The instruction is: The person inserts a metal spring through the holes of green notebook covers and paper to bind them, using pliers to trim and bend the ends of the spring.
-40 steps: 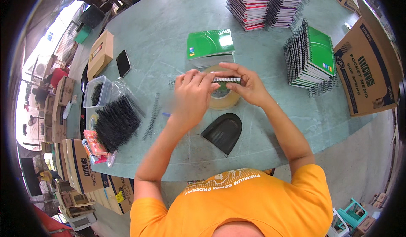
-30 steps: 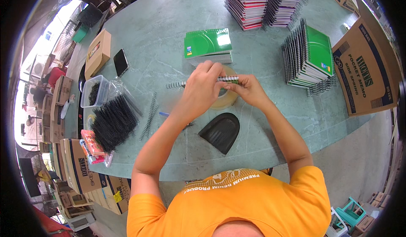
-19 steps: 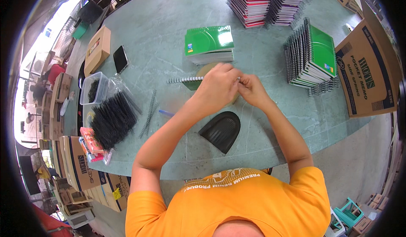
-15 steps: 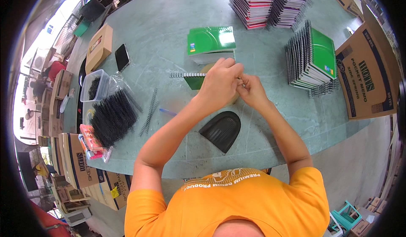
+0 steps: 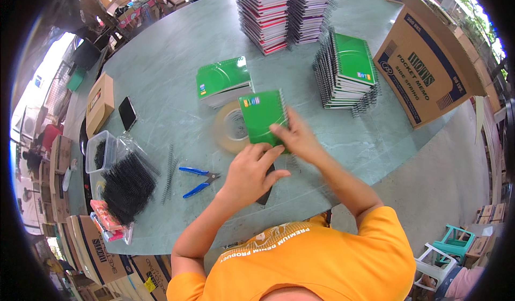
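Head view: I am holding a green spiral notebook [image 5: 262,116] near the middle of the frame, its cover facing up and its coil running along its right edge. My right grip [image 5: 296,137] is clamping on the notebook's lower right part, the thumb pressing on the cover and the fingers going behind it. My left grip [image 5: 248,175] is touching the lower edge with its fingertips, while its thumb is standing apart from them, pointing toward the right. A roll of tape [image 5: 221,132] is lying just left of the notebook, partly covered by it. Beyond it, slightly left of upper centre, a stack of green pads [image 5: 222,78] is sitting on the table [image 5: 166,97]. Blue-handled cutters [image 5: 213,177] are lying left of my left grip, their handles spreading open, and a black object [image 5: 266,192] is showing partly from beneath that hand. Toward the lower left, a few loose coils [image 5: 169,175] are resting beside a heap of black coils [image 5: 129,185]. At the upper right, coil-bound green notebooks [image 5: 354,59] are standing in a stack near a large open carton [image 5: 410,94], and taller notebook stacks [image 5: 265,19] are rising at the top.
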Motion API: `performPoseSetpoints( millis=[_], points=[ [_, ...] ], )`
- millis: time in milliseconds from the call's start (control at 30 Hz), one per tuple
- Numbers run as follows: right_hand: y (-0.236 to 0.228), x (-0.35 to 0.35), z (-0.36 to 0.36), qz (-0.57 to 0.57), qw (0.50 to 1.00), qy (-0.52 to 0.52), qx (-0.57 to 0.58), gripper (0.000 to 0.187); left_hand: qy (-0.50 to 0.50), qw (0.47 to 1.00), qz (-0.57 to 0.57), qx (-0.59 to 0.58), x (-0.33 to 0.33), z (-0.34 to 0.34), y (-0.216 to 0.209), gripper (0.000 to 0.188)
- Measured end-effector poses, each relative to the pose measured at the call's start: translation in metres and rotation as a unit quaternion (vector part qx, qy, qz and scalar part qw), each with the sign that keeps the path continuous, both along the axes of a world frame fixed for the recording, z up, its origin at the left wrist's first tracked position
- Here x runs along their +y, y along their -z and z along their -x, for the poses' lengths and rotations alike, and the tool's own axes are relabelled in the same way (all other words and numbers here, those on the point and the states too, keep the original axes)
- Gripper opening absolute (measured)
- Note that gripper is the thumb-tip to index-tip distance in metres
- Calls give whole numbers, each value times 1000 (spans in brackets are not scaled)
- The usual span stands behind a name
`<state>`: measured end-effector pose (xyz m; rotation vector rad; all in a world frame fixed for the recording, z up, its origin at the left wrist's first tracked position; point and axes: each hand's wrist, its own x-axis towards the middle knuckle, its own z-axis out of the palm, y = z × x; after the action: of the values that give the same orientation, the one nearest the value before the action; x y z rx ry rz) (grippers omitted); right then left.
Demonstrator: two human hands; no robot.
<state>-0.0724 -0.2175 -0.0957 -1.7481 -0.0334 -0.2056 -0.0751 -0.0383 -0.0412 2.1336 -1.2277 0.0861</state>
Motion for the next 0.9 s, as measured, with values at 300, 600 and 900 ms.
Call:
performPoseSetpoints(
  millis=[300,600,900],
  points=[
    [-99,-168,-21,340,881,325,-60,62,-33,998,46,-15,14,-7,6,29],
    [-85,-192,-19,277,914,296,28,50,-21,998,19,55,15,-5,24,31],
    [-113,-60,-72,443,803,199,-346,41,-16,998,25,60,19,-2,42,26]
  ],
)
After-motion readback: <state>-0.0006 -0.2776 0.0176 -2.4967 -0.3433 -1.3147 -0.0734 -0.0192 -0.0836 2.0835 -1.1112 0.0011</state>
